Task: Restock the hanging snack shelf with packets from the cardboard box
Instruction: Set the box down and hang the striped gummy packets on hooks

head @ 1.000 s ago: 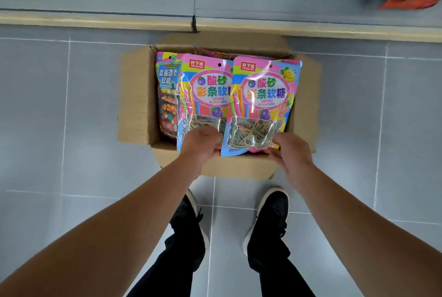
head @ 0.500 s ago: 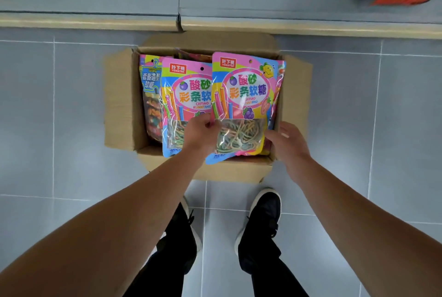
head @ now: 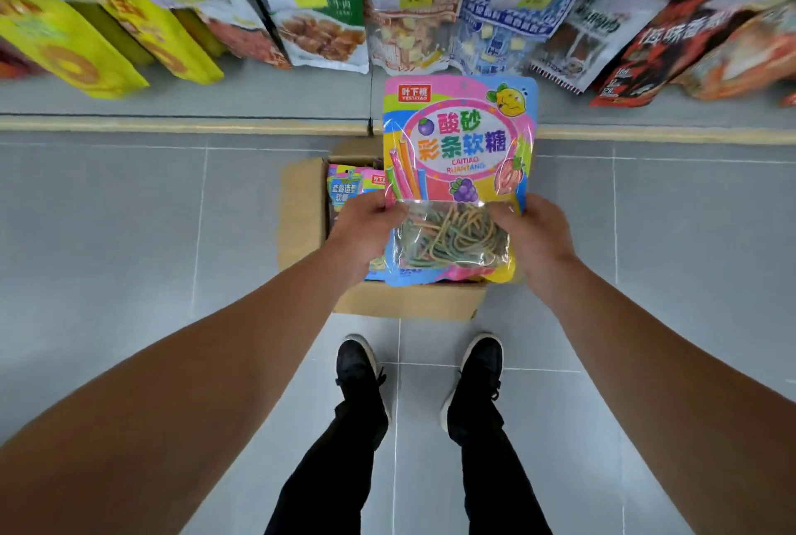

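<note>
With the left hand (head: 366, 224) and right hand (head: 532, 235) each pinching a side of the candy packet (head: 458, 155) above the cardboard box (head: 301, 215), keep it flat and upright while lifting toward the hanging snacks (head: 413, 17).

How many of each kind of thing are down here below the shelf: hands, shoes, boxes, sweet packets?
Bare hands: 2, left hand and right hand
Black shoes: 2, left shoe and right shoe
Brown cardboard box: 1
Colourful strip-candy packet held up: 1
Packets partly seen in the box: 2, blue-labelled packet and red-logo packet; others may be hidden
Total: 8
</note>
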{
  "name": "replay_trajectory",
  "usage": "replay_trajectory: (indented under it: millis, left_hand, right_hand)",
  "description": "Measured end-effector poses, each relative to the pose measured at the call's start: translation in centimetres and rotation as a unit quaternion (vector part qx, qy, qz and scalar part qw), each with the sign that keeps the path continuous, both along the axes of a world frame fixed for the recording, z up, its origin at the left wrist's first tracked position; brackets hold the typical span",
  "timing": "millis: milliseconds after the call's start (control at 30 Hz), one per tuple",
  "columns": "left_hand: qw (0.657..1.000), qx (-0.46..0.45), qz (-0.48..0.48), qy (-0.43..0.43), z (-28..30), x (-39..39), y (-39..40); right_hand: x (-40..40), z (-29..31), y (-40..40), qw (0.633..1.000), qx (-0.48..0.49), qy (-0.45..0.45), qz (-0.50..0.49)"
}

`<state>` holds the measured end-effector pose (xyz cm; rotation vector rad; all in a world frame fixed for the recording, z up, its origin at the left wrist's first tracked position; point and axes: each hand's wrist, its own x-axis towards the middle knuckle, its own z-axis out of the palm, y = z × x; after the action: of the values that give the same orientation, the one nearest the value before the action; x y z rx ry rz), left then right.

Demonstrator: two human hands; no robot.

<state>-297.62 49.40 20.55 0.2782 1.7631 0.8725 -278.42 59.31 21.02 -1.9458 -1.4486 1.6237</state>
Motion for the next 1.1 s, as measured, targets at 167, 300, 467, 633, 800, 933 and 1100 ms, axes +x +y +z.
replay_trajectory:
  millis: [167, 300, 467, 633, 800, 933, 1100]
  left_hand:
    - [0.996, 0.063, -0.043, 0.037, 13.4, -1.5, -0.8]
    - [0.991, 0.106, -0.057, 0.064, 22.9, -1.8, -1.3]
    - [0.978, 0.177, -0.075, 0.084, 33.6, -0.1, -1.7]
    - [0.963, 0.232, -0.070, 0.120, 40.7, 3.1, -2.2]
    - [0.939, 0.297, -0.065, 0.164, 49.4, 9.6, -4.7]
    - [0.919, 0.339, -0.058, 0.190, 54.8, 14.0, -5.7]
    - [0.903, 0.378, -0.070, 0.193, 60.4, 18.4, -5.9]
  right_hand:
    - [-0.9, 13.8, -2.0, 0.998, 0.049, 0.015, -0.027]
    - [-1.0, 23.5, -3.1, 0.995, 0.083, 0.036, -0.037]
    - [1.2, 34.6, -4.4, 0.983, 0.165, 0.068, -0.051]
    - [4.9, 41.9, -5.6, 0.974, 0.196, 0.105, -0.042]
    - [10.8, 49.3, -7.7, 0.958, 0.243, 0.146, -0.032]
    - [15.1, 54.4, -8.8, 0.944, 0.281, 0.172, -0.025]
    - [19.5, 59.6, -9.3, 0.926, 0.321, 0.197, -0.024]
